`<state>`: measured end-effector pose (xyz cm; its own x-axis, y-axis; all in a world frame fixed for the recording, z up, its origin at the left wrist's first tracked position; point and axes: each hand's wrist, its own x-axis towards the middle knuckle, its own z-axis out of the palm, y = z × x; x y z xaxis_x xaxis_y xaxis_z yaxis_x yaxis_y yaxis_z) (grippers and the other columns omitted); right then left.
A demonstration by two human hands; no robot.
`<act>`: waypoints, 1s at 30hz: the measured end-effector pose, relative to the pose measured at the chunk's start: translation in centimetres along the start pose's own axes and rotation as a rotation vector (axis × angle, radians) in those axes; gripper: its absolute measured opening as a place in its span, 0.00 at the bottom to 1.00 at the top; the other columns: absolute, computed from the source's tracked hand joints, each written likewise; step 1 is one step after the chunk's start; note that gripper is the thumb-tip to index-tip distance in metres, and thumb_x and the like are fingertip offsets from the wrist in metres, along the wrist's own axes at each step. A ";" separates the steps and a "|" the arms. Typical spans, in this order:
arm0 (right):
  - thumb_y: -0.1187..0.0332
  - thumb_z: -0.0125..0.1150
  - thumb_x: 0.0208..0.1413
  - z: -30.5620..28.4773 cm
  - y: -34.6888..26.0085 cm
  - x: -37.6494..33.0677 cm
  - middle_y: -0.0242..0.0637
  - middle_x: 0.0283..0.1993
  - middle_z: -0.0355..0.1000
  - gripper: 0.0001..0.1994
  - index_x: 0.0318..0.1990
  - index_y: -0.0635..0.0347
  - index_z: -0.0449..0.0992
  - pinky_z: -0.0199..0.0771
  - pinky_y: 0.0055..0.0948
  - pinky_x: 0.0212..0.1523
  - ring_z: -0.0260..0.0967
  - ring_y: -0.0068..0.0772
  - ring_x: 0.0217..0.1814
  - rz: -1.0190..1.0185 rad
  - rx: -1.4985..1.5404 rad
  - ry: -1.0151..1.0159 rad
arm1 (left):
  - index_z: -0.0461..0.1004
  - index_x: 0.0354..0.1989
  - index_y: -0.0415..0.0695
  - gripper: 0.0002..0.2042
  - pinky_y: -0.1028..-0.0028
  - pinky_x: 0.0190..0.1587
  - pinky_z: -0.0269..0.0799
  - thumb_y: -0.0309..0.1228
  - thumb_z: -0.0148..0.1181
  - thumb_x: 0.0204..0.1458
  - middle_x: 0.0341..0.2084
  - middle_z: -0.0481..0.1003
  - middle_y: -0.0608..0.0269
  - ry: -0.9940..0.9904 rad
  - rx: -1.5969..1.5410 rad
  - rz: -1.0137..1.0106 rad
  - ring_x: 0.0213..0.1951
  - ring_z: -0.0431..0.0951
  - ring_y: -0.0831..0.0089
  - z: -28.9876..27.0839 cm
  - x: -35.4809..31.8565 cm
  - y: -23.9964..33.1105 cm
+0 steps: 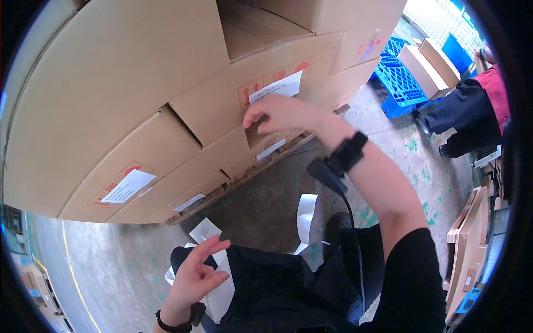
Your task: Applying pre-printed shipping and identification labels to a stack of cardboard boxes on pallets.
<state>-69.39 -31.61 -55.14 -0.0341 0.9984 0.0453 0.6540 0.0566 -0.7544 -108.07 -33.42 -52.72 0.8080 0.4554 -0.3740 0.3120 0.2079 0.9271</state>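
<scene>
My right hand (280, 114) presses a white paper label (276, 87) onto the side of a brown cardboard box (222, 105) in a stack of boxes; a black strap with a device and a cable sits on that wrist. My left hand (197, 275) is low at my lap, fingers spread, holding a bundle of white paper sheets (219, 288). A strip of white paper (305, 216) hangs near my knee.
The boxes stand on a wooden pallet (244, 177) on a grey concrete floor (122, 266). Other boxes carry white labels (129, 186). A blue plastic pallet (401, 80) with boxes lies at the upper right. A person in dark and red clothes (472, 108) is at the right. Flat cardboard (472, 238) leans at the right edge.
</scene>
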 end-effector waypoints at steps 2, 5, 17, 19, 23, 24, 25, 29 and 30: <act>0.75 0.57 0.43 -2.9 0.6 0.3 0.35 0.30 0.73 0.07 0.32 0.60 0.76 0.70 0.25 0.38 0.70 0.26 0.35 -0.032 -0.120 -0.037 | 0.55 0.59 0.43 0.32 0.90 0.21 0.58 0.15 0.56 0.42 0.53 0.64 0.54 -0.074 0.005 -0.027 0.17 0.61 0.93 -0.2 -0.5 0.6; 0.73 0.51 0.46 -8.5 6.7 -6.1 0.40 0.33 0.75 0.10 0.36 0.59 0.77 0.68 0.27 0.42 0.71 0.30 0.39 0.290 -0.115 0.333 | 0.55 0.58 0.42 0.30 0.90 0.22 0.58 0.14 0.54 0.44 0.52 0.65 0.54 -0.148 -0.036 -0.001 0.17 0.62 0.92 -0.3 -1.3 0.9; 0.48 0.41 0.58 21.0 -14.9 -12.5 0.44 0.51 0.65 0.29 0.63 0.52 0.46 0.66 0.38 0.51 0.65 0.37 0.50 0.617 2.022 -0.269 | 0.60 0.52 0.38 0.21 0.76 0.38 0.70 0.15 0.50 0.47 0.36 0.73 0.47 -0.077 -0.241 0.634 0.36 0.75 0.67 0.5 -1.6 4.4; 0.59 0.46 0.58 21.2 -14.1 -11.9 0.36 0.51 0.66 0.19 0.53 0.59 0.64 0.63 0.34 0.55 0.65 0.32 0.51 0.412 2.210 -0.006 | 0.59 0.52 0.37 0.22 0.76 0.37 0.70 0.18 0.53 0.47 0.35 0.73 0.47 -0.110 -0.292 0.755 0.34 0.75 0.69 -0.3 -2.1 3.4; 0.71 0.46 0.57 16.7 -13.7 -12.0 0.40 0.50 0.66 0.18 0.56 0.61 0.61 0.67 0.29 0.51 0.65 0.30 0.51 0.448 1.659 0.597 | 0.55 0.57 0.36 0.28 0.73 0.42 0.68 0.26 0.58 0.47 0.45 0.69 0.47 0.191 -0.279 0.367 0.38 0.73 0.67 -2.1 -3.4 3.1; 0.74 0.49 0.56 16.3 -14.1 -12.0 0.39 0.49 0.67 0.18 0.55 0.62 0.62 0.67 0.28 0.51 0.65 0.29 0.50 0.413 1.600 0.634 | 0.54 0.58 0.37 0.30 0.71 0.46 0.65 0.28 0.58 0.47 0.47 0.68 0.48 0.228 -0.150 0.372 0.42 0.72 0.66 -3.3 -2.8 1.9; 0.76 0.51 0.54 16.1 -14.6 -11.9 0.38 0.48 0.68 0.19 0.55 0.63 0.63 0.67 0.27 0.51 0.66 0.27 0.49 0.372 1.537 0.675 | 0.53 0.59 0.38 0.31 0.69 0.50 0.62 0.31 0.58 0.47 0.49 0.66 0.50 0.257 -0.020 0.379 0.46 0.70 0.65 -4.1 -2.4 1.0; 0.77 0.53 0.53 17.0 -15.8 -12.2 0.37 0.49 0.67 0.21 0.56 0.63 0.62 0.66 0.25 0.50 0.65 0.25 0.48 0.317 1.233 0.673 | 0.63 0.52 0.38 0.25 0.73 0.51 0.61 0.33 0.61 0.45 0.44 0.70 0.59 -0.041 0.191 0.325 0.47 0.69 0.71 -1.6 -0.7 0.2; 0.76 0.53 0.53 16.9 -16.1 -12.5 0.36 0.49 0.67 0.21 0.56 0.62 0.62 0.66 0.24 0.49 0.65 0.24 0.48 0.302 1.154 0.597 | 0.66 0.48 0.39 0.20 0.76 0.45 0.62 0.31 0.60 0.46 0.40 0.70 0.61 -0.059 0.100 0.215 0.42 0.69 0.74 -0.9 -0.7 0.2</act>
<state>-92.28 -44.90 -54.69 0.5257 0.8342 -0.1664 -0.4430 0.1016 -0.8907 -109.07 -32.93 -52.32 0.8882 0.4275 -0.1683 0.1752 0.0235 0.9843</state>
